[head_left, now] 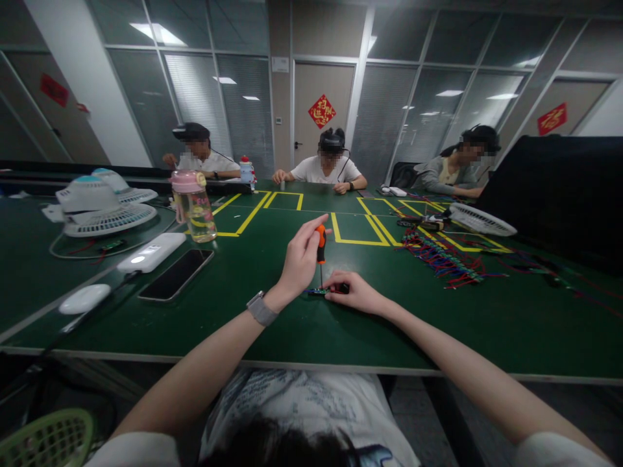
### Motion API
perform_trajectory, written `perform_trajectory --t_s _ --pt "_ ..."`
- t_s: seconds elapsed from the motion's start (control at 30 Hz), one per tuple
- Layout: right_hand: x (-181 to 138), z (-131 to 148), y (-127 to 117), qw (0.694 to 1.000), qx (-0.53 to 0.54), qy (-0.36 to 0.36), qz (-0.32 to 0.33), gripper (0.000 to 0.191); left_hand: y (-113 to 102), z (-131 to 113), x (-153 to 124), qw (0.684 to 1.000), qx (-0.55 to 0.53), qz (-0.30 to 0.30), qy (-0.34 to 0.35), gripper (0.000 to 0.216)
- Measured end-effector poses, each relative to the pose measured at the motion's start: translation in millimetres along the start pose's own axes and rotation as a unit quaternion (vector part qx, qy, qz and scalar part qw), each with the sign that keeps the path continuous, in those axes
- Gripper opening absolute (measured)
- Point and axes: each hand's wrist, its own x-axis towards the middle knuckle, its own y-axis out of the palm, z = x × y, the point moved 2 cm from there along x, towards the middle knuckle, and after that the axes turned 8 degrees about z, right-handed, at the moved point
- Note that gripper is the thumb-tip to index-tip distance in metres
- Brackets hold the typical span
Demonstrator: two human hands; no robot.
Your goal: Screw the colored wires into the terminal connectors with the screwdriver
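My left hand (299, 259) is closed around an orange-handled screwdriver (320, 243), held upright with its tip down on a small green circuit board (317, 292) that lies on the green table (272, 318). A grey watch sits on that wrist. My right hand (354, 292) rests on the table with its fingers pinched on the right end of the board and a small black part attached to it.
A black phone (176, 274), a white power bank (152, 252), a white mouse-like object (84, 298), a pink-lidded bottle (193, 205) and white fans (104, 204) lie left. Red and blue wire bundles (440, 256) and a fan grille (481, 219) lie right. Three people sit across the table.
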Motion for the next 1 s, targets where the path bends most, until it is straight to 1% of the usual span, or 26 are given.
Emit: perform_trajectory --t_s 0.07,0.1,0.23,0.33,0.43,0.53,0.63,0.7,0.83,0.9,1.0 --pt "0.1 -0.4 0.2 1.000 0.000 0.003 0.000 0.021 0.6 0.1 0.4 0.999 -0.031 0.002 -0.020 0.033" --pt "0.2 -0.6 0.2 1.000 -0.001 0.004 -0.001 0.021 0.6 -0.2 0.5 0.999 -0.027 -0.003 -0.019 0.032" --pt "0.6 -1.2 0.1 1.000 -0.008 0.004 0.000 0.020 -1.3 -2.3 -0.2 0.996 0.076 -0.043 0.022 0.023" --pt "0.5 -1.1 -0.1 1.000 -0.009 0.002 0.003 0.022 -2.0 -1.8 -0.8 0.993 0.108 -0.043 0.022 0.024" --pt "0.3 -0.8 -0.2 1.000 -0.007 0.001 0.003 0.023 -1.6 -0.8 -0.4 0.996 0.080 -0.022 0.022 0.030" --pt "0.2 -0.7 -0.1 1.000 -0.003 0.004 0.002 0.022 -0.3 1.1 0.7 1.000 0.005 -0.007 0.009 0.033" --pt "0.3 -0.9 0.0 1.000 -0.004 0.006 0.004 0.022 0.4 2.2 1.1 0.999 -0.037 -0.017 -0.019 0.031" --pt "0.3 -1.2 0.1 1.000 -0.005 0.006 0.003 0.022 -0.4 0.8 1.0 0.999 -0.017 -0.035 -0.016 0.028" --pt "0.4 -1.4 0.1 1.000 -0.007 0.007 0.001 0.022 -3.2 -3.9 0.4 0.993 0.096 -0.068 0.026 0.026" --pt "0.4 -1.1 0.1 1.000 -0.008 0.008 0.000 0.021 -3.7 -4.5 0.4 0.990 0.119 -0.063 0.034 0.027" --pt "0.4 -0.4 -0.1 1.000 -0.006 0.002 -0.001 0.021 -2.7 -3.1 0.4 0.996 0.074 -0.028 0.028 0.027"
